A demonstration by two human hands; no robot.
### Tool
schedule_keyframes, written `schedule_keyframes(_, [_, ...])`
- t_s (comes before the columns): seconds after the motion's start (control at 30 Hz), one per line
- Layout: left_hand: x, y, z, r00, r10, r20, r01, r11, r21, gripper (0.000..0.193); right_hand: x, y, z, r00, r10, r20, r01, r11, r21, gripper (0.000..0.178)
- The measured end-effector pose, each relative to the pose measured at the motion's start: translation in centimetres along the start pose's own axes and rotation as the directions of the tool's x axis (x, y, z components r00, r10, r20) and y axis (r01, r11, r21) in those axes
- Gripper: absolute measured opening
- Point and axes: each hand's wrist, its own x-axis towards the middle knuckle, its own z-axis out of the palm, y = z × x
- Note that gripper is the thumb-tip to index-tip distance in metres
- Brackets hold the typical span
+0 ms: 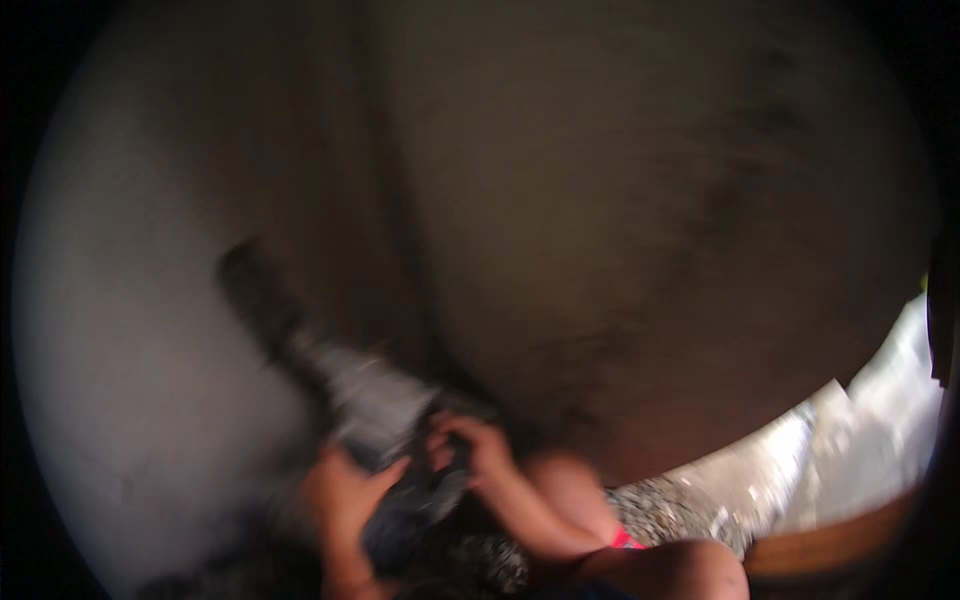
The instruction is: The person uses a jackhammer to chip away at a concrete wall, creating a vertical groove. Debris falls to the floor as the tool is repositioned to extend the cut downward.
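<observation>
While grey tool juts forward, left hand clasps it; right hand's grip unclear

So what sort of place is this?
Perhaps a building or repair site, though blur leaves doubt: loose grey gravel shows below, a large bare wall stands close, and the left hand is on a grey, tool-like object.

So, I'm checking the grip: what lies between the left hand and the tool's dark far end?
In the head view, the pale grey tool body lies between the left hand and the dark far end; blur hides finer detail.
</observation>
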Motion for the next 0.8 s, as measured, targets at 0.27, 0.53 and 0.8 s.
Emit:
schedule_keyframes(0.27, [0.5, 1.1, -1.0, 0.997, 0.063, 0.042, -0.063, 0.998, -0.006, 0.112, 0.4, -0.4, -0.6, 0.992, -0.124, 0.008, 0.124, 0.992, 0.015, 0.02])
schedule_keyframes(0.53, [0.9, 0.7, 0.6, 0.996, 0.085, 0.006, -0.085, 0.996, -0.021, 0.111, 0.0, -0.5, -0.4, 0.981, -0.192, 0.013, 0.192, 0.975, -0.109, 0.027])
schedule_keyframes(0.8, [1.6, 0.4, 1.4, 0.998, 0.056, 0.004, -0.056, 0.995, -0.082, 0.109, -1.0, -0.4, 0.6, 0.959, -0.277, 0.057, 0.282, 0.946, -0.157, 0.02])
